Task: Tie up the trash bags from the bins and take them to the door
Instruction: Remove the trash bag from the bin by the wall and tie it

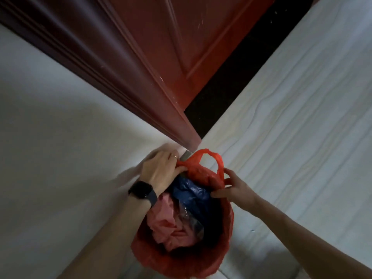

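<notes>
Both left hand (pixel 161 170) and right hand (pixel 233 188) fingers pinch the red bag (pixel 201 172) — wall (pixel 50 117), red door (pixel 161 47), pale floor (pixel 302 97).

A thin red plastic trash bag (pixel 201 172), crinkled and faintly shiny, holds glossy dark blue plastic film (pixel 193 191) and matt pink crumpled sheeting (pixel 165 218). The red-brown panelled door (pixel 161 47) has a smooth satin finish. The pale floor (pixel 302 97) looks matt, with faint grain lines.

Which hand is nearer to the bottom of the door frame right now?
Left. The left hand grips the red bag right beside the door frame; the right hand pinches a handle farther off, across the bag.
</notes>
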Demonstrator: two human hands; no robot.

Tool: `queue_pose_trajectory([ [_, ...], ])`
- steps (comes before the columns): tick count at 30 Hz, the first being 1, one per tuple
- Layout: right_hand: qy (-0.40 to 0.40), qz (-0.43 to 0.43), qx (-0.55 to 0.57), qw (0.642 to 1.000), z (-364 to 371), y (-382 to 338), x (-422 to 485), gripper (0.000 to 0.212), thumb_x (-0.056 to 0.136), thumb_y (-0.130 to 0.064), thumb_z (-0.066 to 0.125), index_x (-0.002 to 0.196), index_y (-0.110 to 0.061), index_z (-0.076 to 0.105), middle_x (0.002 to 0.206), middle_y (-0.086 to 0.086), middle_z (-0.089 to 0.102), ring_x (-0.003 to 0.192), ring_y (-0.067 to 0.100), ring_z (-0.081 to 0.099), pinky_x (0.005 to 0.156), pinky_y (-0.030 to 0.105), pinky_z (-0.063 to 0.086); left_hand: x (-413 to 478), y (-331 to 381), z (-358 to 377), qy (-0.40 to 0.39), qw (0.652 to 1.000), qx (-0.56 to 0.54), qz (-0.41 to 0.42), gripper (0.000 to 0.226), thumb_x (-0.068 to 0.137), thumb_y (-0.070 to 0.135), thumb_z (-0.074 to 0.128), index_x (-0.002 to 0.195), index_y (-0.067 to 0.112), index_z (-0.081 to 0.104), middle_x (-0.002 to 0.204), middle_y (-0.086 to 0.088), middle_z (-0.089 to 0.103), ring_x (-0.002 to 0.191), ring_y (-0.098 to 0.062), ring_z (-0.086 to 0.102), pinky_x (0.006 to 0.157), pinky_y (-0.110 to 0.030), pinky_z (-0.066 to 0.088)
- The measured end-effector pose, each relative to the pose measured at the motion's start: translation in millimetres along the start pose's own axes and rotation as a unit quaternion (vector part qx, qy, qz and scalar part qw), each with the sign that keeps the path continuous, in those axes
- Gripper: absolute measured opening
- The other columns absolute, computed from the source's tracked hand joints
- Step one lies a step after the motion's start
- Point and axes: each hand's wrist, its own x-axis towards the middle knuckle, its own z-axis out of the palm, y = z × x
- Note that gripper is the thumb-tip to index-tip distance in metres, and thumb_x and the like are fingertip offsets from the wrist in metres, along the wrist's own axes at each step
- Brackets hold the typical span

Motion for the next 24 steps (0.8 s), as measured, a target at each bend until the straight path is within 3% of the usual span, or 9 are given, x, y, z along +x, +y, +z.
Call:
queue_pose_trajectory([
  [4,0.018,-0.082,0.136,0.987,-14.0,-10.7,15.0,0.066,0.066,-0.045,0.086,0.122,-0.016,0.066,0.108,0.003,0.077,0.096,0.018,0.074,0.087,0.031,0.059,28.2,9.8,12.2,0.080,0.991,-0.089,0.063,0.042,0.086,0.056,0.046,0.097,0.017,0.057,0.096,-0.002,0.060,0.089,-0.023,0.057,0.067,-0.039,0.051],
  [7,0.050,-0.116,0.192,0.973,-9.7,-12.1,22.2,0.045,0.076,-0.046,0.076,0.109,-0.016,0.074,0.101,0.004,0.079,0.095,0.020,0.075,0.089,0.035,0.058,42.4,13.8,17.8,0.061,0.989,-0.124,0.059,0.040,0.090,0.056,0.049,0.101,0.019,0.058,0.100,0.001,0.059,0.093,-0.020,0.056,0.074,-0.037,0.048],
  [10,0.097,-0.155,0.197,0.963,-8.4,-15.1,30.0,0.027,0.079,-0.030,0.080,0.101,-0.015,0.077,0.095,0.007,0.079,0.092,0.025,0.076,0.086,0.040,0.059,47.0,8.9,17.5,0.032,0.988,-0.145,0.044,0.035,0.092,0.055,0.051,0.101,0.022,0.058,0.101,0.003,0.058,0.093,-0.015,0.056,0.075,-0.033,0.044],
  [13,0.126,-0.185,0.160,0.961,-7.2,-23.8,26.5,0.025,0.071,-0.018,0.086,0.093,-0.012,0.077,0.087,0.005,0.079,0.083,0.023,0.076,0.074,0.036,0.061,41.4,5.1,15.6,0.003,0.986,-0.161,0.049,0.032,0.093,0.051,0.053,0.099,0.020,0.058,0.098,0.001,0.061,0.090,-0.017,0.059,0.078,-0.037,0.049],
  [16,0.156,-0.263,0.174,0.936,-2.7,-46.3,6.2,0.008,0.076,-0.009,0.080,0.080,-0.011,0.074,0.075,0.004,0.073,0.070,0.018,0.071,0.066,0.030,0.059,28.1,0.7,17.3,0.037,0.983,-0.175,0.048,0.033,0.095,0.049,0.048,0.114,0.025,0.059,0.106,0.000,0.063,0.097,-0.018,0.060,0.084,-0.041,0.051],
  [20,0.093,-0.345,0.182,0.916,9.0,-87.5,-31.1,0.010,0.077,-0.015,0.076,0.079,-0.006,0.073,0.083,0.016,0.070,0.079,0.026,0.065,0.077,0.035,0.051,2.5,-6.9,24.6,0.133,0.970,-0.205,0.018,0.044,0.096,0.041,0.052,0.134,0.021,0.053,0.133,-0.004,0.054,0.125,-0.019,0.049,0.107,-0.033,0.040],
  [22,0.080,-0.384,0.134,0.910,21.6,-99.4,-56.4,0.014,0.075,-0.017,0.076,0.072,-0.006,0.068,0.083,0.018,0.067,0.079,0.024,0.060,0.076,0.033,0.046,-28.7,-3.6,33.6,0.192,0.944,-0.263,-0.051,0.044,0.093,0.034,0.057,0.132,0.015,0.055,0.134,-0.007,0.053,0.126,-0.024,0.048,0.109,-0.037,0.039],
  [24,0.089,-0.407,0.064,0.907,44.7,-99.9,-91.4,0.019,0.077,-0.014,0.074,0.070,0.001,0.066,0.076,0.015,0.063,0.070,0.017,0.055,0.067,0.024,0.042,-76.4,6.4,52.4,0.241,0.891,-0.359,-0.140,0.046,0.089,0.026,0.062,0.131,0.011,0.054,0.130,-0.013,0.053,0.122,-0.031,0.051,0.106,-0.040,0.042],
])
